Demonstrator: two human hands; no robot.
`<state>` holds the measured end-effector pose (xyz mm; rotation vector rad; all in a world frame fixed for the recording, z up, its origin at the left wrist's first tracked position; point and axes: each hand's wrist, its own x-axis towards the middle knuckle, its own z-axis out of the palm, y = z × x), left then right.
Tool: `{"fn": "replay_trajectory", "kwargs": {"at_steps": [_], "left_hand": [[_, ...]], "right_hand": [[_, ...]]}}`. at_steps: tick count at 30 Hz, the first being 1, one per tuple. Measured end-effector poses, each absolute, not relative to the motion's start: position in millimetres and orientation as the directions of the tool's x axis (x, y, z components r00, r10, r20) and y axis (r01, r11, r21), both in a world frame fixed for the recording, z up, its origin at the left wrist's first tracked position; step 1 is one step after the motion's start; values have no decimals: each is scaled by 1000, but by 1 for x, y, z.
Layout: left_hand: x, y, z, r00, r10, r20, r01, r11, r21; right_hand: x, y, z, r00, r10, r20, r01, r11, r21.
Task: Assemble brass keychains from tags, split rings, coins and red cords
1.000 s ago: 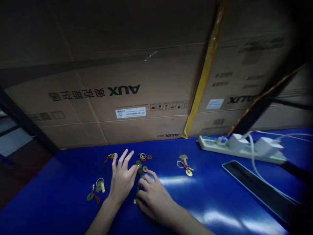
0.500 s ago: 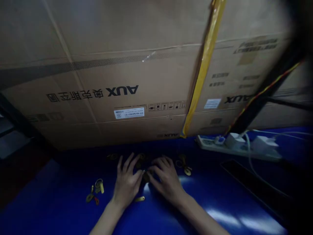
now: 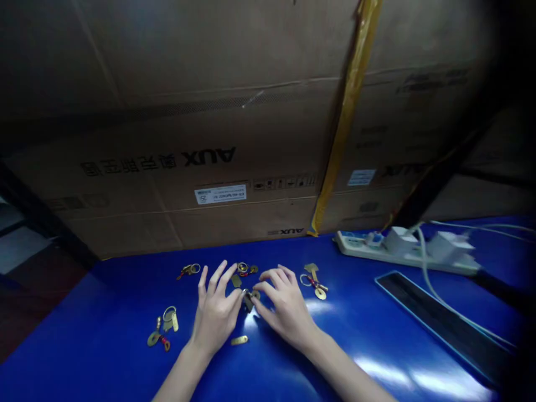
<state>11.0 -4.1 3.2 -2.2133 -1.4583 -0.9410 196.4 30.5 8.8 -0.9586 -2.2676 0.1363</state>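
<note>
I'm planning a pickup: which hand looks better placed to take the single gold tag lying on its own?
Probably the left hand: the gold tag lies close to it, with the right hand farther off. Both hands are at the small metal pieces between them, though.

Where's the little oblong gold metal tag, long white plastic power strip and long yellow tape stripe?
Oblong gold metal tag (image 3: 239, 340), head view: middle of its face.
Long white plastic power strip (image 3: 389, 258), head view: front side.
Yellow tape stripe (image 3: 347, 114), head view: middle of its length.

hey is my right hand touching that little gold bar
Apart. The head view shows blue tabletop between the right hand and the gold bar.
</note>
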Motion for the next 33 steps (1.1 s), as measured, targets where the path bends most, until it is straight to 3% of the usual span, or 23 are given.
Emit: {"fn": "replay_trajectory", "kwargs": {"at_steps": [4,7,20,28,33], "left_hand": [[8,-4,5,238,693,680,913,-399,88],[7,-4,6,230,698,678,916,-391,93],[11,-4,3,262,684,680,905,-419,72],[11,-5,5,267,685,678,909,-413,60],[11,-6,6,274,691,669,913,-405,45]], "right_hand": [[201,21,17,-744,570,348,449,813,-372],[200,15,17,-823,507,254,378,824,-422],[202,23,18,-745,567,351,391,798,-460],[197,17,13,-794,538,281,400,812,-424],[202,26,13,-674,620,402,449,776,-444]]}}
